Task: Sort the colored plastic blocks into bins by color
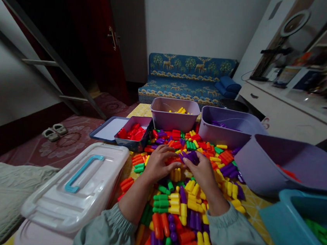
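Plastic bullet-shaped toy blocks (169, 203) in red, yellow, green and purple lie scattered over the table, some joined in groups. Over the middle of the pile, my right hand (202, 171) has its fingers closed round several purple blocks (190, 156). My left hand (160, 163) hovers just left of them, fingers curved and apart, with nothing visible in its grasp. Its fingertips are close to the purple blocks; whether they touch cannot be made out.
Behind the pile stand a bin with yellow blocks (174, 119) and a bin with purple ones (229, 135). To the right are a bin with red pieces (264, 164) and a blue bin with green ones (285, 217). A red-filled box (120, 143) and a lidded clear box (95, 185) stand left.
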Tool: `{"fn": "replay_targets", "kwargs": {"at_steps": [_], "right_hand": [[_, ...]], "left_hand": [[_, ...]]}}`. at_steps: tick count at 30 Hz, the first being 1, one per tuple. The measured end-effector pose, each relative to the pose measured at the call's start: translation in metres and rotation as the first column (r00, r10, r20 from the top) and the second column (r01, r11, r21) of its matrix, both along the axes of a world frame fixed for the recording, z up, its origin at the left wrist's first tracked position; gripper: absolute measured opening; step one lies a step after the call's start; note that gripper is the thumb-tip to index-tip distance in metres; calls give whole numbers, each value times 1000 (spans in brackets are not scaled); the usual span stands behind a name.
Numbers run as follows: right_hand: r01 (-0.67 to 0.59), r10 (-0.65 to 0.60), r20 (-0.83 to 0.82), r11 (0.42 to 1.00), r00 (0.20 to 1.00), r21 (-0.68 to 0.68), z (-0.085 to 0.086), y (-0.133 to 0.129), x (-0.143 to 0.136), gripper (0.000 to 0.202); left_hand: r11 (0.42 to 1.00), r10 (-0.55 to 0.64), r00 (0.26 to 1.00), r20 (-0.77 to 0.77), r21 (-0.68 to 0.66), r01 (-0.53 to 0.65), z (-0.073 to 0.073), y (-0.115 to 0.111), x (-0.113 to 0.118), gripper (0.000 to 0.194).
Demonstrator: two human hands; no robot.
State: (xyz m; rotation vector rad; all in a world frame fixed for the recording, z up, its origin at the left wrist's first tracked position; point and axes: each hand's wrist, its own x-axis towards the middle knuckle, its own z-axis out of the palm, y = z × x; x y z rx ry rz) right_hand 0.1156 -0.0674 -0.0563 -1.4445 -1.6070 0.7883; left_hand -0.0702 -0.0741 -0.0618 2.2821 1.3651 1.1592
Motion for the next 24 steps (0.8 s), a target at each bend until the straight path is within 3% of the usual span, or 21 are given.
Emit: {"fn": "replay_targets", "kwargs": {"at_steps": [5, 14, 20, 24], "right_hand": [[-86, 84, -92, 996, 992, -15, -3, 0, -2, 24], [-174, 171, -172, 985, 970, -3, 4, -5, -9, 27], [-179, 173, -214, 984, 961, -8, -2, -3, -9, 28], [-108, 82, -286, 991, 955, -74, -3, -2, -7, 39]], "left_hand": [[998, -47, 996, 80, 37, 44, -2, 2, 0, 41], [998, -57, 983, 172, 50, 50, -1, 1, 0, 22], [999, -36, 972, 230, 8, 35, -2, -3, 2, 19], [999, 11, 953, 304, -42, 2, 0, -6, 4, 18]]}}
